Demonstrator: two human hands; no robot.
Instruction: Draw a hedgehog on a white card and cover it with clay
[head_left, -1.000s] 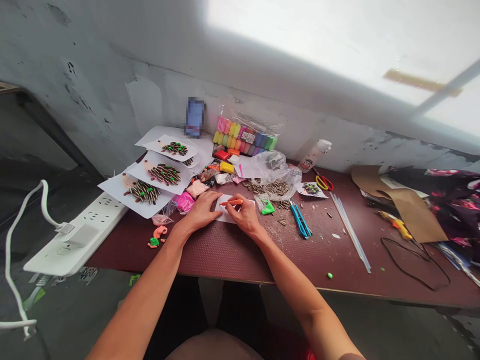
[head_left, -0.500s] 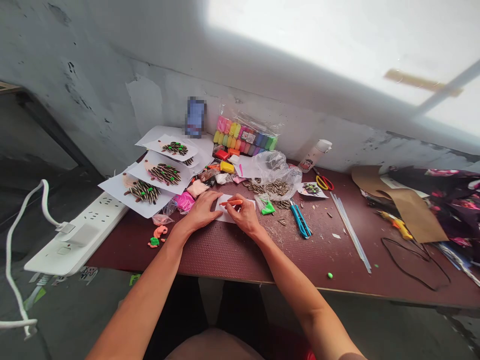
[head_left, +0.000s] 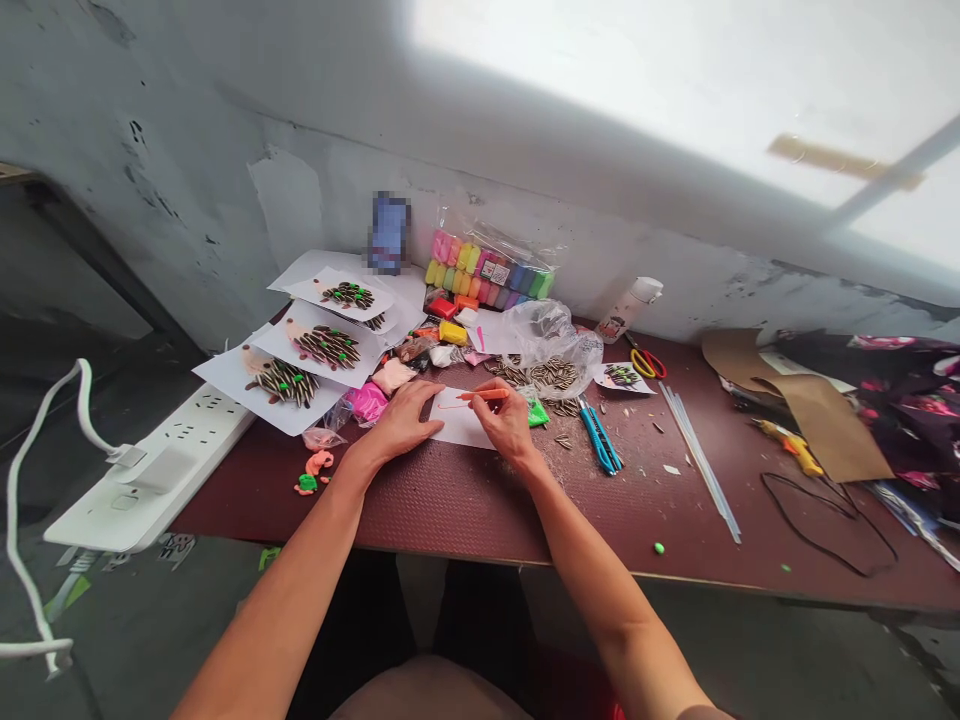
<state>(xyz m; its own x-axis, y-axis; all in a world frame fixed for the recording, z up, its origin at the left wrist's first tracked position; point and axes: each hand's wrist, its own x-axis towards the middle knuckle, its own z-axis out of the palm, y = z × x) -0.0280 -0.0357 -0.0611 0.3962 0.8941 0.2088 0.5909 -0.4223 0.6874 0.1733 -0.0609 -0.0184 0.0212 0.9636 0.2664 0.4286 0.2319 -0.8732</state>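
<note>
A small white paper (head_left: 459, 428) lies on the dark red table, with a thin orange line near its upper left. My right hand (head_left: 505, 425) is closed on an orange pen (head_left: 484, 395), its tip over the paper close to the line. Fingers apart, my left hand (head_left: 407, 420) rests flat at the paper's left edge. Left of it are a pink clay packet (head_left: 367, 404) and sheets bearing hedgehog shapes made of dark striped seeds with green dots, such as the nearest hedgehog sheet (head_left: 247, 385).
Loose seeds (head_left: 553, 375), a blue cutter (head_left: 598, 437), scissors (head_left: 647, 362) and clear sticks (head_left: 701, 465) lie to the right. Clay packs (head_left: 487, 270) and a bottle (head_left: 630, 308) stand at the back. A power strip (head_left: 150, 480) sits at the left edge.
My right hand has moved right with the pen, uncovering more of the paper and the orange line. My left hand has hardly moved.
</note>
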